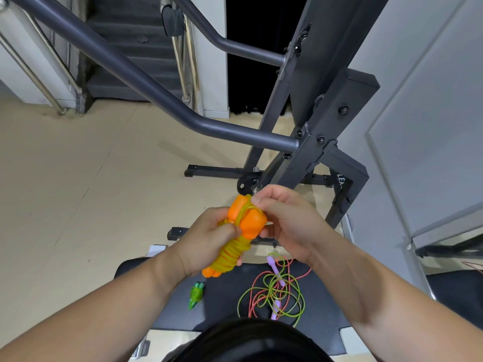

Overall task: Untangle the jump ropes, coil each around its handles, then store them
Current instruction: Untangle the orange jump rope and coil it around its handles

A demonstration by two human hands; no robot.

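Head view, largest thing first: what stands there?

A dark grey steel gym frame (317, 100) rises from the beige floor, its tubes slanting across the upper half. Below it lies a black padded bench (222, 312), right under the person.

And the hands?

Both are raised above the bench's far end. The left hand (209, 239) has its fingers curled round the middle of an orange-handled jump rope with a translucent yellow cord (235, 248). The cord is wound in tight turns around the two handles, which lie side by side. The right hand (285, 218) pinches a loop of that yellow cord between thumb and forefinger, just at the handles' upper ends; its other fingers are bent loosely behind.

What lies on the bench?

To the right, a loose tangle of thin green and pink cords with lilac plastic handles (276, 273), spread flat on the padding. To the left, well apart from it, a small green jump rope bundle (196, 295), already wound around its handles, just below the left wrist.
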